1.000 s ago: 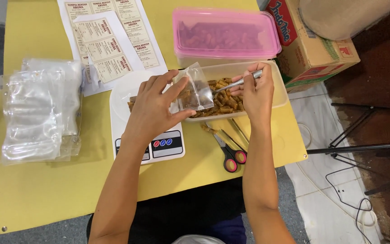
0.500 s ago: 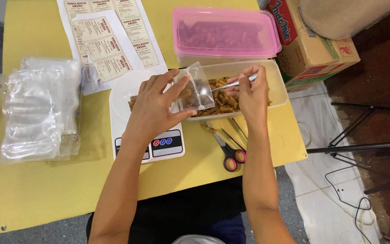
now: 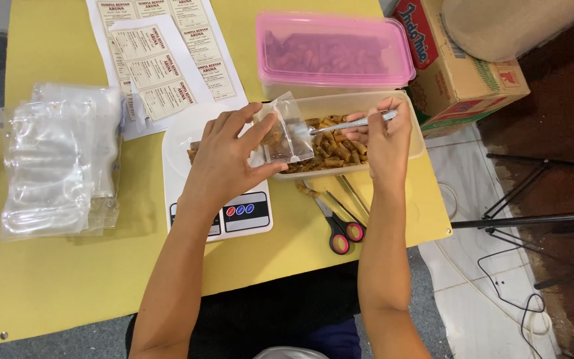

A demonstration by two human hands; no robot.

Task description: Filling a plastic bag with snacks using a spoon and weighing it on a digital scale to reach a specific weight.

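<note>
meanwhile left hand [image 3: 224, 159] pinches clear pouch [image 3: 282, 133]; right hand [image 3: 381, 136] grips spoon [image 3: 350, 123].

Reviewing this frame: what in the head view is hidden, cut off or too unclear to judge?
- Scale: its display and platform, mostly covered by the left hand.
- Spoon: its bowl, hidden inside the clear bag; how much it carries is not visible.
- Pink-lidded tub: contents blurred by the tinted lid.
- Scissors: blade tips run under the open container.
- Cardboard box: cut off by the top edge.
</note>
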